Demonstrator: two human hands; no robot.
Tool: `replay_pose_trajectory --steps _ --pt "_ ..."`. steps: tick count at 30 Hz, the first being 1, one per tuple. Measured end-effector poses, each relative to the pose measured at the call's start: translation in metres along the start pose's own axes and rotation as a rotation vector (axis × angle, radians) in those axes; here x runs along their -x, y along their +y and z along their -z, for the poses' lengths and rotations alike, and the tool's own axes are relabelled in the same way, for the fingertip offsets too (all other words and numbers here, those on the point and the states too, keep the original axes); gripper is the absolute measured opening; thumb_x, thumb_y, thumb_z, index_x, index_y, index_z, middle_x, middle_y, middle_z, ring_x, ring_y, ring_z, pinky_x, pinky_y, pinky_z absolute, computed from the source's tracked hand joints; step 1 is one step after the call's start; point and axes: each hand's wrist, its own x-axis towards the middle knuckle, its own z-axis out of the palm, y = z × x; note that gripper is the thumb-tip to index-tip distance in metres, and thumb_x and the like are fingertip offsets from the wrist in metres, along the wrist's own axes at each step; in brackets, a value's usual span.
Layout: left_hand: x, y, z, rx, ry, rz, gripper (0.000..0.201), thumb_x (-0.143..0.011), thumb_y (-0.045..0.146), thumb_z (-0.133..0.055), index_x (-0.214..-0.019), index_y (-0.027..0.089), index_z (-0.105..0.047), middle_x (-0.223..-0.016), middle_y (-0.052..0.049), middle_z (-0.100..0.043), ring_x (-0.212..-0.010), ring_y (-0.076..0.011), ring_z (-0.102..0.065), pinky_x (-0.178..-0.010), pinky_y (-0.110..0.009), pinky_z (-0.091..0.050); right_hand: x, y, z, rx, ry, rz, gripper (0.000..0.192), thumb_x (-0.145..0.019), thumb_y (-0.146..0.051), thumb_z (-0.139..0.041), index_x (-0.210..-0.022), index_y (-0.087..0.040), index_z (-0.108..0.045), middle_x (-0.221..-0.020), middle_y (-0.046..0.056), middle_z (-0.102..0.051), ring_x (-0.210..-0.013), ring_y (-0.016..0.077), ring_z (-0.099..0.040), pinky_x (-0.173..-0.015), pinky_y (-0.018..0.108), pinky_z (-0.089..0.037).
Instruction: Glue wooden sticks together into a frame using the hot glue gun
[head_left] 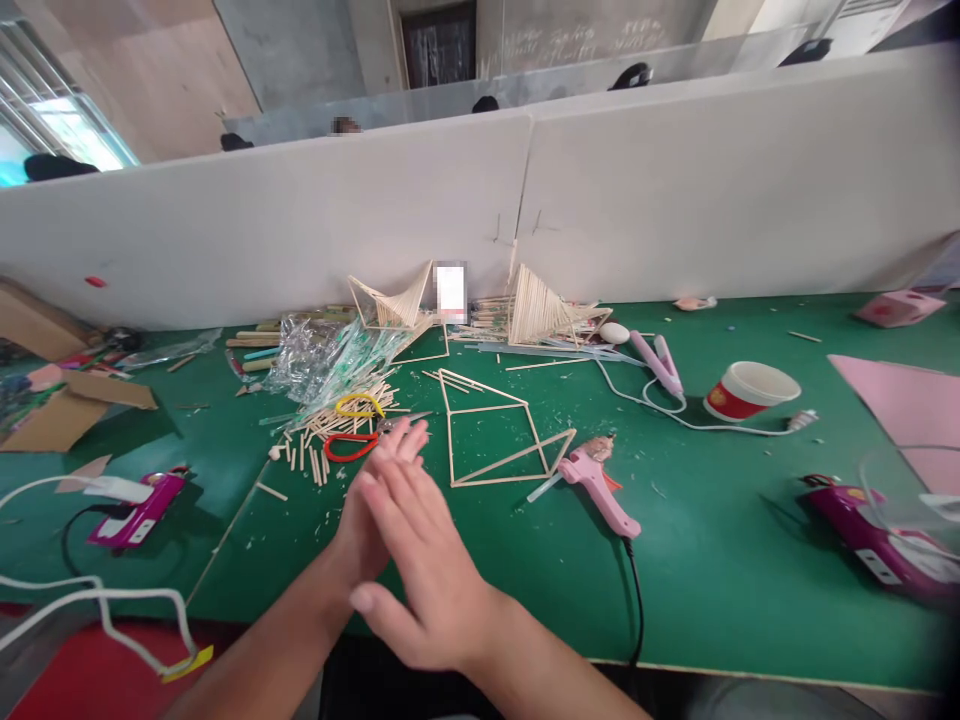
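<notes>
Above the near part of the green table, my right hand [431, 575] lies across my left hand [365, 525], palms together. The right fingers are stretched out, and the left fingertips show just beyond them. I see nothing held in either hand. Just past the fingertips are scissors [351, 447] with one yellow and one red handle loop, beside a heap of short wooden sticks [319, 465]. To the right of the hands stands a frame of thin wooden sticks [451, 440]. A pink hot glue gun [600, 490] lies against its right corner, a clear glue stick poking out of its back.
Two stick models [397, 305] [536, 305] stand by the white partition [300, 230]. Clear plastic wrap [307, 360] lies at back left. At right are a paper cup [754, 390], a corded pink tool [658, 365] and a purple power strip [870, 530]; another power strip [142, 510] is at left.
</notes>
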Motion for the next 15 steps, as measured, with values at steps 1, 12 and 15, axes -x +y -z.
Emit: replay_pose_trajectory --steps 1,12,15 --pt "-0.005 0.003 0.001 -0.008 -0.048 0.004 0.059 -0.1 0.034 0.008 -0.149 0.029 -0.024 -0.142 -0.004 -0.051 -0.131 -0.0189 -0.048 -0.099 -0.042 -0.05 -0.014 0.002 -0.009 -0.002 0.02 0.018 0.076 -0.09 -0.047 -0.046 -0.151 -0.012 -0.018 -0.159 0.013 -0.019 -0.146 0.0288 -0.014 -0.118 0.05 -0.013" --pt "-0.003 0.026 0.079 -0.005 0.295 -0.232 0.069 -0.092 0.047 0.023 -0.151 0.035 -0.01 -0.155 0.005 -0.028 -0.142 -0.0209 -0.028 -0.114 -0.048 -0.034 -0.074 0.02 -0.066 -0.428 0.248 -0.339 0.063 -0.099 -0.052 -0.017 -0.142 -0.012 -0.041 -0.144 0.016 -0.048 -0.137 0.0301 -0.038 -0.11 0.059 -0.026" --pt "0.008 0.012 0.062 -0.236 0.265 -0.272 0.07 -0.091 0.068 -0.017 -0.144 0.027 -0.037 -0.151 -0.001 -0.038 -0.143 -0.0274 -0.027 -0.119 -0.05 -0.018 -0.097 0.01 -0.059 -0.535 0.304 -0.324 0.056 -0.098 -0.052 -0.029 -0.138 -0.017 -0.044 -0.139 0.014 -0.054 -0.125 0.0272 -0.052 -0.105 0.056 -0.037"
